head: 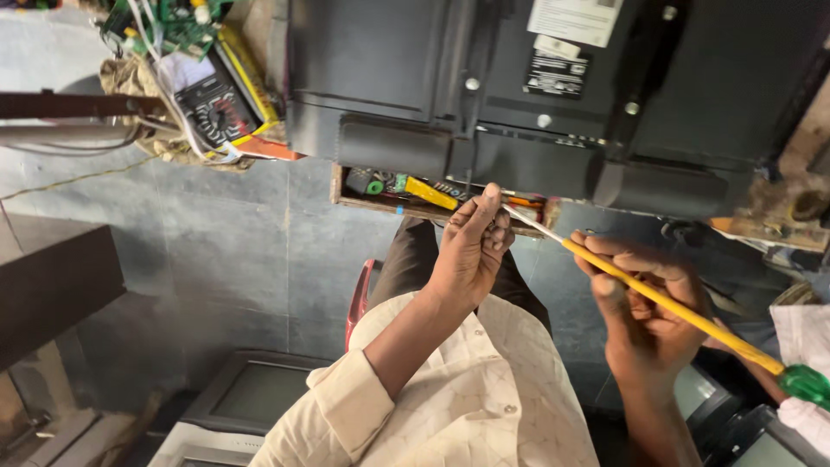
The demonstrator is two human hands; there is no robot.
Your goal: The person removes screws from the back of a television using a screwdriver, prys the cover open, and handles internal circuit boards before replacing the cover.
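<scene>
Here I see the left hand [471, 246] raised to the lower edge of the black television back [553, 95], which fills the top of my view with its screws and paper labels showing. Its fingers are bunched narrow, thumb up, and the fingertips close on the bare metal end of a long screwdriver [666, 304]; I cannot tell whether anything smaller is pinched there as well. The screwdriver lies on a slant, its thin metal blade pointing up and left to the left hand, its yellow shaft running down and right to a green end at the frame edge. The right hand [644, 324] is wrapped about the middle of that yellow shaft, fingers curled tightly over it and the thumb beneath. The blade's tip sits just in front of a shallow wooden tray [363, 204] under the television, which holds small tools, one with a yellow handle. The two hands are near each other but apart, joined only by the tool. Farther left, on the same level as the television, a yellow and black multimeter [216, 104] lies beside a green circuit board [164, 22] with loose wires. Below my cream sleeve, on the grey tiled floor, a pale old monitor [251, 393] faces upward.
</scene>
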